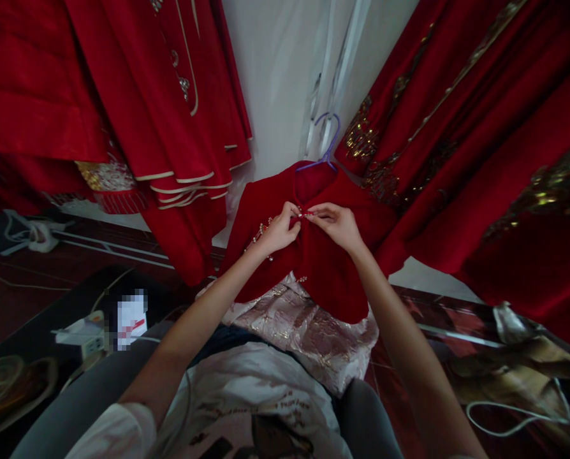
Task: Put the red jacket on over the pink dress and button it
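A small red velvet jacket [328, 268] hangs on a purple hanger [327, 143] in front of me, with beaded trim down its left front. My left hand [280, 231] and my right hand [337, 224] meet at the jacket's front just below the collar. Both pinch a small fastening there, too small to name. A pale brocade skirt [308, 338] shows below the jacket's hem.
Long red embroidered gowns [481, 140] hang at right and more red gowns [136, 115] at left, close to the jacket. A white power strip [87, 338] and cables lie on the dark floor at left. A white wall is behind.
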The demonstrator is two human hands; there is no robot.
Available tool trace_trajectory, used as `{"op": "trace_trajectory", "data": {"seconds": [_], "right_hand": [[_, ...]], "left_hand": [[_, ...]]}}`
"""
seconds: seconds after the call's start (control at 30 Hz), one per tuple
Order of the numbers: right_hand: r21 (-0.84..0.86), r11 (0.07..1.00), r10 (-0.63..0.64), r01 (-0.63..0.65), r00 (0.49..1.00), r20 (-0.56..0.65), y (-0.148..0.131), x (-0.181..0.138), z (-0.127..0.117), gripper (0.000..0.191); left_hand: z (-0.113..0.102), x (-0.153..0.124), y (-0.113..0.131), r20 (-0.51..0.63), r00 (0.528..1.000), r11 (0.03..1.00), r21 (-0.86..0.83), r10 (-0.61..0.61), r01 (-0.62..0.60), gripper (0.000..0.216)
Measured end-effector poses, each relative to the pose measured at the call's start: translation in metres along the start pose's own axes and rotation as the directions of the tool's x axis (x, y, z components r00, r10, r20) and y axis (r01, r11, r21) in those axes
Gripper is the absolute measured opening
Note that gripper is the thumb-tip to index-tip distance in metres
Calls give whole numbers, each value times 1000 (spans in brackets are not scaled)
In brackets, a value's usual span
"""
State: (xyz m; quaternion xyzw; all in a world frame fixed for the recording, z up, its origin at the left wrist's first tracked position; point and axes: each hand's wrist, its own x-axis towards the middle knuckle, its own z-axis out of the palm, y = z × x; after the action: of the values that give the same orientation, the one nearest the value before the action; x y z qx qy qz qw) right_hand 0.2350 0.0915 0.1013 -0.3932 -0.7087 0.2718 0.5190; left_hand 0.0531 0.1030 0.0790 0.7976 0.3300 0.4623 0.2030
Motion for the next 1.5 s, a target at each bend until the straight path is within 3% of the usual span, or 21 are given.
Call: {"op": "trace_trajectory", "data": {"seconds": [0.13, 0.23, 0.63, 0.93, 1.2, 1.3, 1.4, 1.5], "right_hand": [[5, 1000, -20, 20, 999, -42, 1, -3, 3, 26], [-24, 999, -45, 43, 995, -87, -2, -5, 4, 25], [-207, 973, -150, 102, 962, -229, -7, -9, 9, 28], [-83, 994, -83, 71, 984, -159, 0, -9, 5, 37], [-42, 995, -91, 85, 986, -143, 5, -8, 10, 40], [-74, 990, -128, 118, 979, -159, 8, -16, 21, 48], [-96, 984, -166, 152, 973, -162, 16, -36, 38, 65], [-205, 974, -138, 93, 966, -218, 32, -59, 53, 76]], "left_hand": [[-3, -5, 18, 51, 996, 980, 190, -67, 56, 21], [-5, -5, 28, 66, 996, 960, 279, -52, 32, 20], [-19, 15, 32, 85, 993, 904, 413, 80, -108, 11], [-13, 17, 30, 78, 996, 938, 342, 38, -62, 9], [-11, 18, 33, 102, 990, 945, 304, 95, -122, 8], [-2, 15, 28, 56, 997, 972, 229, 45, -56, 9], [12, 5, 20, -3, 998, 997, 42, -59, 59, 17], [23, -10, 14, -34, 986, 980, -123, -161, 156, 22]]}}
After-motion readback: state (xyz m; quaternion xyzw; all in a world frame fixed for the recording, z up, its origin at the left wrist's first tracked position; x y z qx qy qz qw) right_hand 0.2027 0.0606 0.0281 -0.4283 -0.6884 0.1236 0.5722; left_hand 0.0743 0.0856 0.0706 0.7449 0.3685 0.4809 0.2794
